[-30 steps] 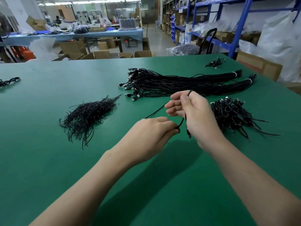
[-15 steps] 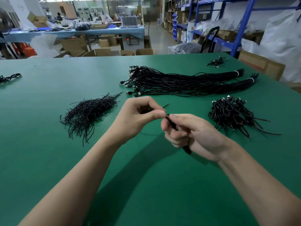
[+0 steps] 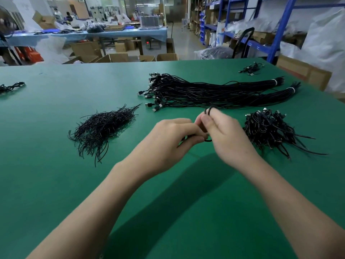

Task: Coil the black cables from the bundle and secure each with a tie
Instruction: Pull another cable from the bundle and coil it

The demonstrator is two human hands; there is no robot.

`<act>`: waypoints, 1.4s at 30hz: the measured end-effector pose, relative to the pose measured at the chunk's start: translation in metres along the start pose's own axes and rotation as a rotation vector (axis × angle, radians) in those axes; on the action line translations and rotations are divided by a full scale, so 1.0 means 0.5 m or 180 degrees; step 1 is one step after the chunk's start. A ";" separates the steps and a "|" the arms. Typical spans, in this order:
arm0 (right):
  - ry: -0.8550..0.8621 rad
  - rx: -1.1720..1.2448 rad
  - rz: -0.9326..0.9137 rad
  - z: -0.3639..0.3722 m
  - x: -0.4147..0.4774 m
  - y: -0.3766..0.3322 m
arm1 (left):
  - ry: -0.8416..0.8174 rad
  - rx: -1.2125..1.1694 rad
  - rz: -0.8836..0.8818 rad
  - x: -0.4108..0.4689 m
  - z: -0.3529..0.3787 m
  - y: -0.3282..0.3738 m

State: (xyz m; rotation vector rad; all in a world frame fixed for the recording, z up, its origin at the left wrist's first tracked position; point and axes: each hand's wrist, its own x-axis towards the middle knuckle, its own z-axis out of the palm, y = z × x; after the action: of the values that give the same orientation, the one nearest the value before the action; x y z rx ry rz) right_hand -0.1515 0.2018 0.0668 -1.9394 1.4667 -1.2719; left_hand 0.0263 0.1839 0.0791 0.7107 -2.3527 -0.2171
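Both hands are together over the table (image 3: 56,184), mid-frame.

- Left hand (image 3: 173,141): fingers curled, tips pinching the cable (image 3: 208,140) where it pokes out between the two hands.
- Right hand (image 3: 230,141): fingers curled round the same cable. A black loop sticks up over its fingertips at the hand's 12 o'clock. Motion blur, so the exact finger layout is unclear.
- The hands touch at the fingertips. The cable is held off the table, and most of it is hidden inside the grip.

Around the hands:
- 12 o'clock: bundle (image 3: 214,90) of long black cables lying flat. Plug ends fan out on its left, and white bands tie its two tails on the right.
- 9 to 10 o'clock: loose heap of thin black ties (image 3: 104,128), apart from the hands.
- 3 o'clock: pile of coiled cables (image 3: 270,129) just beside the right hand, with stray ends trailing toward 4 o'clock.
- 1 o'clock, far edge: small cable cluster (image 3: 251,68).
- 9 o'clock, far left edge: another short cable clump (image 3: 11,87).
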 end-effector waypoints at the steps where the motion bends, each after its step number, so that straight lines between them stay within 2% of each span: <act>1: -0.0213 0.0009 0.0125 0.003 -0.006 0.005 | 0.0039 0.0073 0.0127 0.006 -0.014 0.000; 3: -0.0747 0.0719 0.0436 0.012 -0.016 0.007 | 0.0142 -0.0105 0.0083 0.015 -0.033 -0.005; 6: -0.1153 0.2211 0.0802 0.013 -0.026 0.001 | 0.0297 -0.1009 -0.0413 0.020 -0.036 -0.024; 10: -0.1663 0.3412 0.0819 0.005 -0.034 -0.009 | 0.0710 -0.2175 -0.0854 0.014 0.001 -0.050; 13: -0.1643 0.3908 0.0675 0.007 -0.034 -0.021 | 0.0992 -0.2623 -0.1228 0.001 0.047 -0.056; 16: -0.1121 0.4259 0.0560 0.006 -0.017 -0.033 | 0.0683 -0.2600 -0.1440 -0.016 0.090 -0.046; 18: -0.0640 0.4116 0.0533 0.005 -0.002 -0.032 | 0.0329 -0.2160 -0.1372 -0.023 0.105 -0.032; 21: -0.0171 0.3154 0.0463 0.013 0.008 -0.019 | 0.0112 -0.1273 -0.1104 -0.024 0.101 -0.020; 26: 0.0145 0.1072 0.0026 0.029 0.013 0.010 | -0.0245 -0.0107 -0.0864 -0.020 0.073 -0.011; 28: 0.0283 0.0386 -0.0039 0.030 0.012 0.023 | -0.0206 0.0107 -0.0720 -0.018 0.056 -0.009; 30: 0.0116 -0.0129 0.0021 0.034 0.006 0.029 | -0.0100 0.0248 -0.0480 -0.012 0.030 -0.012; 32: -0.0263 -0.0209 0.0117 0.041 -0.001 0.029 | -0.0093 0.0253 -0.0265 -0.004 0.003 -0.024; 34: -0.0537 0.0081 0.0264 0.043 -0.006 0.031 | -0.0118 0.0145 -0.0174 0.006 -0.013 -0.036; 38: -0.1055 0.0946 0.0550 0.037 -0.006 0.031 | 0.0088 -0.0309 -0.0359 0.008 -0.007 -0.060; 42: -0.1624 0.1399 0.0824 0.029 -0.004 0.039 | 0.0169 -0.0853 -0.0531 -0.009 0.014 -0.083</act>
State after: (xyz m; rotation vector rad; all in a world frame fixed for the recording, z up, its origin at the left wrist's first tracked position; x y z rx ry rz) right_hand -0.1500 0.1937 0.0439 -1.5637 1.0326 -0.8142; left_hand 0.0428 0.1514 0.0577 0.7689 -2.1605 -0.5679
